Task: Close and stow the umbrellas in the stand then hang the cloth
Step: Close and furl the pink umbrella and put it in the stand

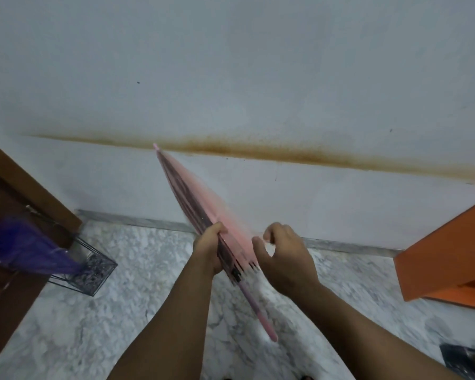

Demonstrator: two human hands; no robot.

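A closed pink umbrella (192, 193) slants across the middle, its tip up against the wall and its pink handle (261, 315) pointing down toward me. My left hand (207, 249) grips the folded canopy near its lower edge. Just to the right of the canopy is my right hand (284, 255), fingers curled, thumb and fingertips at the fabric's edge; whether it pinches the fabric is blurred. At the left, a wire umbrella stand (93, 266) on the floor holds a closed purple umbrella (30, 249) that leans out leftward.
A brown wooden door (8, 204) stands at the left behind the stand. An orange cabinet (447, 250) juts in at the right. A dark object (461, 363) lies on the marble floor at the bottom right. A white wall with a brown stain is ahead.
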